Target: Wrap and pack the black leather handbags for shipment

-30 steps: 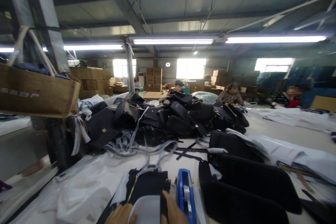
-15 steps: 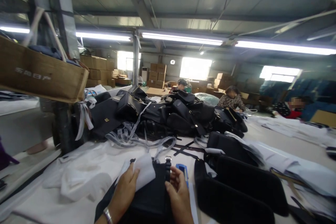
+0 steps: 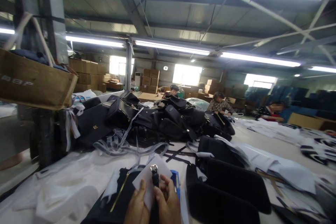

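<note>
Presently, one flat white sheet (image 3: 148, 184) is held in the closed left grip (image 3: 137, 204). One slim black strap (image 3: 155, 178), metal-buckled, is pinched in the right grip (image 3: 168, 200).

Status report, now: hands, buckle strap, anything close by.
Left hand holding white sheet. Right hand gripping black buckle strap, over the sheet. Blue object partly behind right hand.

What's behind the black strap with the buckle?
Behind the black strap is a white sheet; whatever the white sheet and the right hand cover cannot be seen.
</note>
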`<state>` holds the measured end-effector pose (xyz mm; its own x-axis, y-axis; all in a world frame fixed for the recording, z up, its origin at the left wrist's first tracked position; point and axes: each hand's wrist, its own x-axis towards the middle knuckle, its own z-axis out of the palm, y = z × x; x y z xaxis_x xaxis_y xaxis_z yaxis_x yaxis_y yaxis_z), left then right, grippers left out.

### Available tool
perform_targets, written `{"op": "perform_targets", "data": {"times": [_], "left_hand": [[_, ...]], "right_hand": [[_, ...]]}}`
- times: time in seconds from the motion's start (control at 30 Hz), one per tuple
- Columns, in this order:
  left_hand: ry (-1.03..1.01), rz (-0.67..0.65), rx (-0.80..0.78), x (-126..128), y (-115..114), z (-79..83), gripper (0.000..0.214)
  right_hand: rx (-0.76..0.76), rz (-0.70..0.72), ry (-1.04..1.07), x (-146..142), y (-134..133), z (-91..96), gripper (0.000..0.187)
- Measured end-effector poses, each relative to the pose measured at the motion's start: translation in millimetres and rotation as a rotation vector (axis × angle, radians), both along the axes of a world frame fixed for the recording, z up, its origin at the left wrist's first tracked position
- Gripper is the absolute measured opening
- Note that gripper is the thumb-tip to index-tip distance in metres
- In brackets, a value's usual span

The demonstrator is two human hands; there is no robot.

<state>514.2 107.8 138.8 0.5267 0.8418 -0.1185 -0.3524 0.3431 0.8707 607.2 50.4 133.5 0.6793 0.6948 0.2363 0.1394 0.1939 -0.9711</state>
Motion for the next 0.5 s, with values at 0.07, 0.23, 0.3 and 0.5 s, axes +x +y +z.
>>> {"op": "perform_targets", "data": {"times": [0.07, 0.23, 0.3, 0.5], "left_hand": [[0.015, 0.038, 0.004, -2.6, -4.8, -4.3, 0.041], [-0.057, 0.062, 0.006, -8.3, -21.7, 8.0, 0.044], [-0.135, -0.047, -0.05, -17.3, -19.9, 26.7, 0.049], [-0.077, -0.494, -0.073, -46.6, 12.4, 89.6, 0.046]], "right_hand": [[-0.018, 0.004, -0.019, 0.2, 0.8, 0.4, 0.033], [0.011, 0.119, 0.111, 3.9, -6.4, 7.5, 0.021], [0.011, 0.195, 0.124, 5.0, -12.7, 14.1, 0.019], [0.003, 0.288, 0.085, -3.7, -17.2, 23.1, 0.011]]}}
